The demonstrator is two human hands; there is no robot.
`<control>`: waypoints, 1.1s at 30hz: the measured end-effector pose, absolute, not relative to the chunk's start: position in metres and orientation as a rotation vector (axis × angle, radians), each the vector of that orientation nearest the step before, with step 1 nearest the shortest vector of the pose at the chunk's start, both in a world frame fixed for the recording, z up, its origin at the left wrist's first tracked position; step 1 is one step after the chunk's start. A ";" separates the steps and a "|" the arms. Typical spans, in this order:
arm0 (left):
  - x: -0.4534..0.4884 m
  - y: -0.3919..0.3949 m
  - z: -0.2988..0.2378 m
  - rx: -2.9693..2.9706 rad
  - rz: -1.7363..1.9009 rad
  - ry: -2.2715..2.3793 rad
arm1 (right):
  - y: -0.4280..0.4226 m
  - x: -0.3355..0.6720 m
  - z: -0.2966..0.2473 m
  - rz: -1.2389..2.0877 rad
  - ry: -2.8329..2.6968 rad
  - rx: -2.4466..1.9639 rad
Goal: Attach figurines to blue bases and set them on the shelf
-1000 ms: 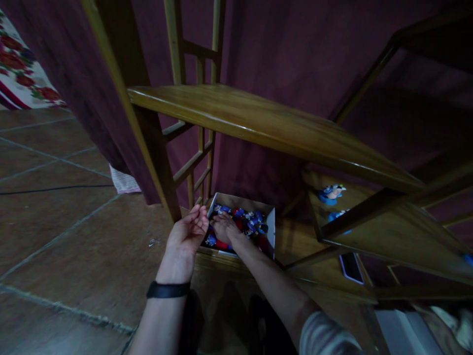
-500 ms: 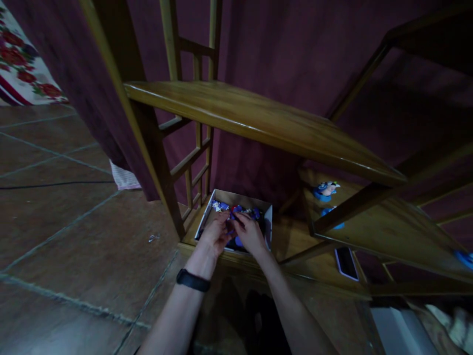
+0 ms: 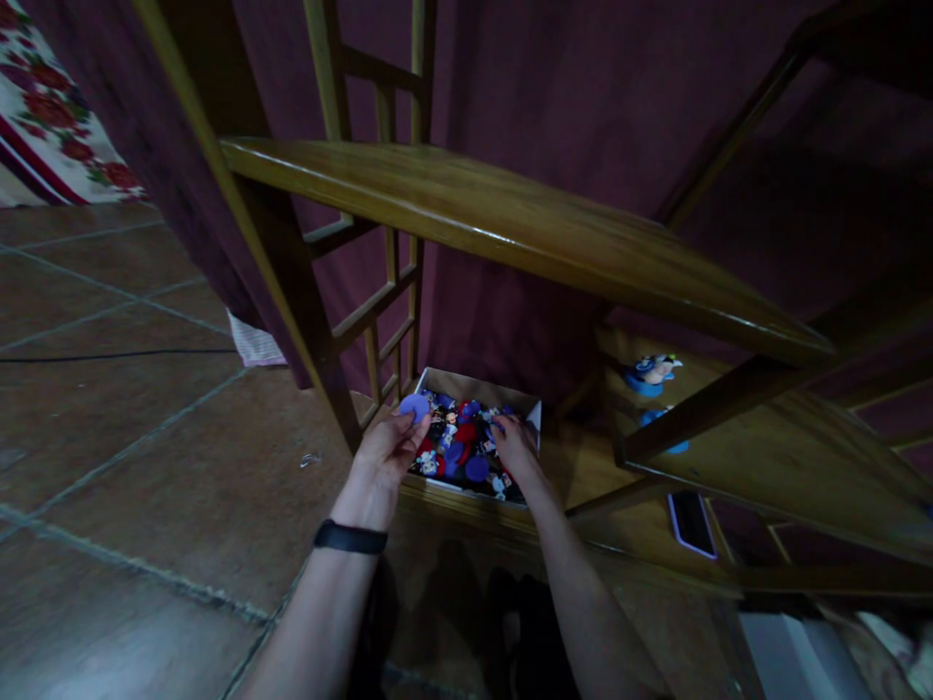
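A small open cardboard box [image 3: 530, 415] sits on the lowest wooden shelf [image 3: 583, 525], filled with several little toy figures and round blue and red bases [image 3: 461, 447]. My left hand [image 3: 386, 449] hovers at the box's left edge and pinches a round blue base [image 3: 414, 406] between thumb and fingers. My right hand [image 3: 514, 446] reaches into the right side of the box, fingers curled down among the figures; what they hold is hidden. A black band circles my left wrist.
A wooden shelf board [image 3: 510, 228] juts out above the box. Two blue figures [image 3: 651, 372] stand on a shelf at the right. A phone [image 3: 689, 523] lies on the lowest shelf. Tiled floor [image 3: 131, 428] spreads left, with a black cable.
Both hands were together inside the box half a second ago. My left hand has come out to the left holding a blue base; my right hand moved to the box's right side.
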State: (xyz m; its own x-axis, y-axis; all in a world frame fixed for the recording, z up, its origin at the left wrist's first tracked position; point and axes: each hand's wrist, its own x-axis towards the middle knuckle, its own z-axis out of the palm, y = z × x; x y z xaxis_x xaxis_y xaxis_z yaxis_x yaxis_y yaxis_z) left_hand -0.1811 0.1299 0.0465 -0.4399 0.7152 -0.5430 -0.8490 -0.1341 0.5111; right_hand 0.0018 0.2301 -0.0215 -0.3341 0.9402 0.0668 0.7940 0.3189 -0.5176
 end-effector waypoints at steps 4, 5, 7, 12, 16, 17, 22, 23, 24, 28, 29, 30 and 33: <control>-0.186 0.130 0.045 -0.237 1.797 0.967 | 0.222 -0.007 -0.026 0.506 -2.449 -1.561; -0.187 0.130 0.044 -0.245 1.797 0.971 | 0.222 -0.008 -0.026 0.511 -2.470 -1.573; -0.191 0.129 0.042 -0.255 1.792 0.972 | 0.222 -0.008 -0.026 0.535 -2.485 -1.593; -0.193 0.128 0.043 -0.272 1.802 0.954 | 0.235 0.000 -0.024 0.500 -2.355 -1.595; -0.191 0.128 0.045 -0.281 1.836 0.897 | 0.248 0.010 -0.026 0.406 -2.164 -1.721; -0.190 0.128 0.046 -0.282 1.841 0.876 | 0.249 0.011 -0.027 0.386 -2.148 -1.749; -0.188 0.128 0.047 -0.256 1.804 0.825 | 0.247 0.003 -0.040 0.176 -2.163 -1.771; -0.187 0.128 0.048 -0.251 1.794 0.826 | 0.246 0.000 -0.042 0.150 -2.162 -1.790; -0.186 0.128 0.049 -0.249 1.786 0.829 | 0.245 -0.002 -0.044 0.135 -2.157 -1.818; -0.182 0.128 0.052 -0.269 1.758 0.852 | 0.244 -0.006 -0.045 0.155 -2.121 -1.885; -0.181 0.128 0.053 -0.273 1.748 0.855 | 0.244 -0.006 -0.045 0.174 -2.116 -1.879; -0.180 0.128 0.053 -0.273 1.736 0.856 | 0.244 -0.005 -0.045 0.201 -2.112 -1.864; -0.176 0.129 0.053 -0.254 1.701 0.848 | 0.244 -0.003 -0.043 0.336 -2.051 -1.796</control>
State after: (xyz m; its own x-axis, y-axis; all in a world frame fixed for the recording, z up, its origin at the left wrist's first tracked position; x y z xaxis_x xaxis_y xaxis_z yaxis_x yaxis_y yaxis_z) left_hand -0.1757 0.1287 0.0527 -0.3162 0.7559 -0.5733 -0.9127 -0.0775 0.4013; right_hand -0.0033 0.2439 -0.0434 -0.1011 0.9859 0.1331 0.8918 0.1491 -0.4271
